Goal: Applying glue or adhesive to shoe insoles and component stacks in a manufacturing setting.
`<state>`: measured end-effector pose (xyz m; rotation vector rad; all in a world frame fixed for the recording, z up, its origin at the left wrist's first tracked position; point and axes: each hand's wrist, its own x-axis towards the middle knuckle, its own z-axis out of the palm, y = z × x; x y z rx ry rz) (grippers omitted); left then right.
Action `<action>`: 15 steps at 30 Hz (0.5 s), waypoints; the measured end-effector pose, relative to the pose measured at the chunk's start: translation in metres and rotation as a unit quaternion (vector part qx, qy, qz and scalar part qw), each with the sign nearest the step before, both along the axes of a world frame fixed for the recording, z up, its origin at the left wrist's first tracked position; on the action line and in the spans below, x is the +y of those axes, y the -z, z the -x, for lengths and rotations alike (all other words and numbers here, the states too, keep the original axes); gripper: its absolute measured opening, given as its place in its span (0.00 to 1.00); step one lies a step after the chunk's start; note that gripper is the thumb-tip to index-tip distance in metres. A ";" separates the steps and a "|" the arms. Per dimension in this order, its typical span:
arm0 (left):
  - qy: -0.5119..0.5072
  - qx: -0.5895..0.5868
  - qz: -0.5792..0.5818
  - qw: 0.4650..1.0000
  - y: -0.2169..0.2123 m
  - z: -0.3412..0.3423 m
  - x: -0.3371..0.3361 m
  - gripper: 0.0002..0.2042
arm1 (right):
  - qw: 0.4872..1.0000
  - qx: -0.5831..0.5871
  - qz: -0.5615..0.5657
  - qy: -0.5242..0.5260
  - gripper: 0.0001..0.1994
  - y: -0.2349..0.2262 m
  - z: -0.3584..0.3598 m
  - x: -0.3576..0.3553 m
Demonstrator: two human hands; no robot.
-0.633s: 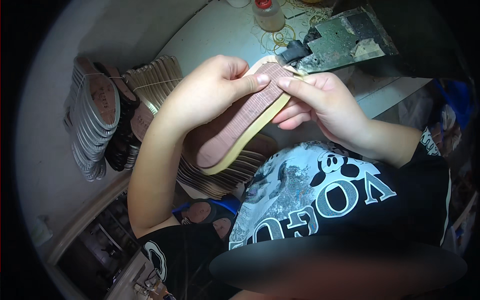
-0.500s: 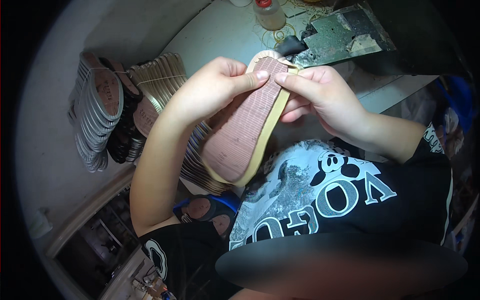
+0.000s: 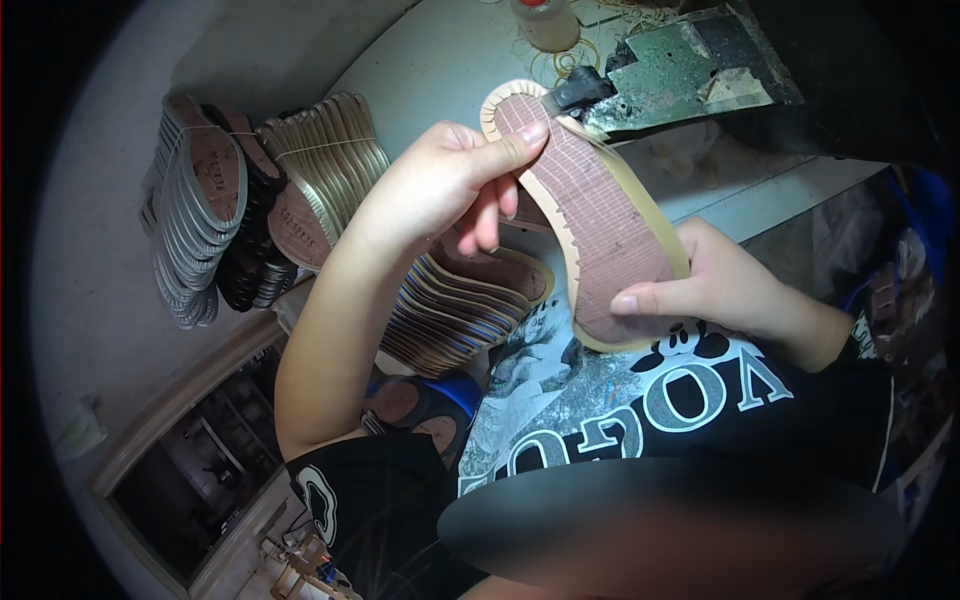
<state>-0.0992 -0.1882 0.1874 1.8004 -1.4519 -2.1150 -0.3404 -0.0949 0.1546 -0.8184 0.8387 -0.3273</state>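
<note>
A shoe insole [image 3: 605,220] with a pinkish-brown lined face and a tan edge strip hangs between my two hands above my lap. The strip is folded over in pleats around the narrow end and down the left edge; on the right edge it stands out from the face. My left hand [image 3: 465,185] pinches the insole near its narrow end, thumb on top. Lower down, my right hand [image 3: 715,280] grips the broad end from the right, thumb on the face and fingers behind. The narrow end is beside a black machine part [image 3: 582,92].
Bundles of silver insoles [image 3: 195,235] and gold insoles [image 3: 330,150] lean by the wall at left. A stack of tan-edged insoles [image 3: 455,310] lies behind my left forearm. On the white table [image 3: 430,70] are a red-capped bottle [image 3: 550,25] and a worn green metal plate [image 3: 690,75].
The insole has turned so its broad end points to the lower right, with its narrow end nearer the machine part. My right hand has slid from the narrow end down to the broad end.
</note>
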 end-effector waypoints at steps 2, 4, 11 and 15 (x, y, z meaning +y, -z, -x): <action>0.022 -0.008 0.010 1.000 0.001 -0.002 -0.005 0.27 | 0.996 -0.040 -0.003 0.083 0.17 0.004 -0.001 0.005; 0.012 -0.052 0.136 0.989 0.004 -0.004 -0.009 0.27 | 0.994 -0.049 0.016 0.095 0.16 0.011 -0.008 0.004; -0.122 0.022 0.276 0.953 0.025 -0.001 -0.005 0.26 | 0.979 -0.113 0.021 0.168 0.15 0.024 -0.038 -0.020; -0.158 0.162 0.185 0.956 0.032 -0.003 0.008 0.29 | 0.971 -0.137 0.016 0.195 0.14 0.026 -0.049 -0.027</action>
